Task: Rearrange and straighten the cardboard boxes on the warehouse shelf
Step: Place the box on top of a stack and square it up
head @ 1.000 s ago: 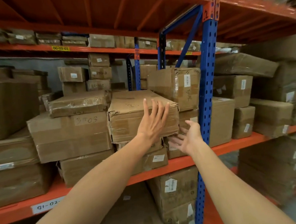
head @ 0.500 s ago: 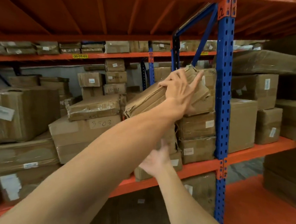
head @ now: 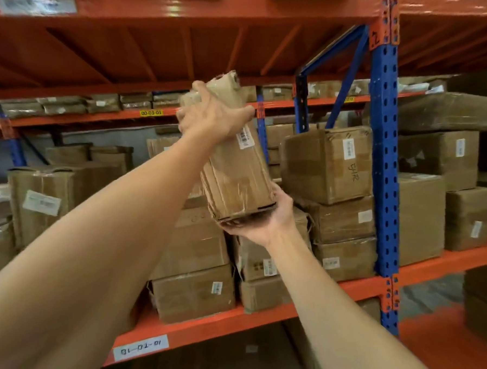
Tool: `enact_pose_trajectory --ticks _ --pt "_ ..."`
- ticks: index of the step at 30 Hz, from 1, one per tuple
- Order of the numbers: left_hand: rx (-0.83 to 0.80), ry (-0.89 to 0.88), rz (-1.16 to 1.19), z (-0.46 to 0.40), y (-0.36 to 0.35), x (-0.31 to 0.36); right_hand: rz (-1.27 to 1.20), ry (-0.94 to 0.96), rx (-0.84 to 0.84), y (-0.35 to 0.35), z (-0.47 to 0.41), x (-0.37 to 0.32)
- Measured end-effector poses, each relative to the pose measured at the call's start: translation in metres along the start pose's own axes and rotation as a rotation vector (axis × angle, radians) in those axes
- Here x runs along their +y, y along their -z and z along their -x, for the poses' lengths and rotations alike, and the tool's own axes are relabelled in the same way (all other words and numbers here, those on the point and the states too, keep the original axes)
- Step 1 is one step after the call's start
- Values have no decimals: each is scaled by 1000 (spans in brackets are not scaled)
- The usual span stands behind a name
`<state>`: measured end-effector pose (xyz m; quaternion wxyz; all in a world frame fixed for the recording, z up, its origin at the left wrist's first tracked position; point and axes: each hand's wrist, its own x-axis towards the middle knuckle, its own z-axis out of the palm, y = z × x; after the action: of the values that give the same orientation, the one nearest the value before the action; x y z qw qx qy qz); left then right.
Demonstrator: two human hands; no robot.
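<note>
My right hand cups the bottom end of the taped cardboard box, palm up, fingers curled under its edge; my left hand clamps over the upper part, thumb on one side, fingers wrapped round the other. A second ago this box lay flat on the stack with my hands only reaching for it; half a second ago it was tilting up; now it stands on end, lifted clear of the shelf, so I judge I am mid-move, the spot it left open for re-stacking. A white barcode label sits on its face, too small to read. On the shelf beam below, a white tag carries characters that look reversed and that I cannot read with confidence; further back the box on the right stack has handwriting like "5112", uncertain; on the far rack a yellow tag reads "00-03-01".
</note>
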<state>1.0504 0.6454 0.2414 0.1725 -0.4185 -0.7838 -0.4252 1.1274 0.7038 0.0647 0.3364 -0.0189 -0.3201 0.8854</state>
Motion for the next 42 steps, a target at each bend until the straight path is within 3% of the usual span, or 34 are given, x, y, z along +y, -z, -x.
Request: enact_pose_trajectory --ticks 6,12,19,21,25,27,29,32,34,37,40,42 --pt "-107 475 622 10 -35 -57 448 -29 367 9 -1 -80" --pt "-281 682 908 43 -74 -46 665 -16 637 34 3 -122" --pt "-465 595 1004 49 -81 -31 565 134 795 51 -2 -152" --pt "-612 565 949 47 -84 -35 557 214 816 61 -4 -162" --pt "-988 671 644 58 -106 -65 733 281 762 92 -8 -158" --pt "-1021 595 426 64 -118 -77 773 327 726 107 -1 -142" --pt "-921 424 225 66 -125 -81 802 364 635 121 5 -132" --pt "-568 83 -62 67 -134 -85 1043 358 553 136 12 -124" --pt "-371 -222 -187 65 -138 -87 1263 341 587 139 14 -116" --pt "-374 -650 -478 60 -148 -93 1567 420 640 134 15 -103" --pt "-398 -650 -489 51 -156 -99 1946 507 592 128 6 -93" --pt "-393 -620 -518 44 -159 -103 2032 515 584 128 -5 -88"
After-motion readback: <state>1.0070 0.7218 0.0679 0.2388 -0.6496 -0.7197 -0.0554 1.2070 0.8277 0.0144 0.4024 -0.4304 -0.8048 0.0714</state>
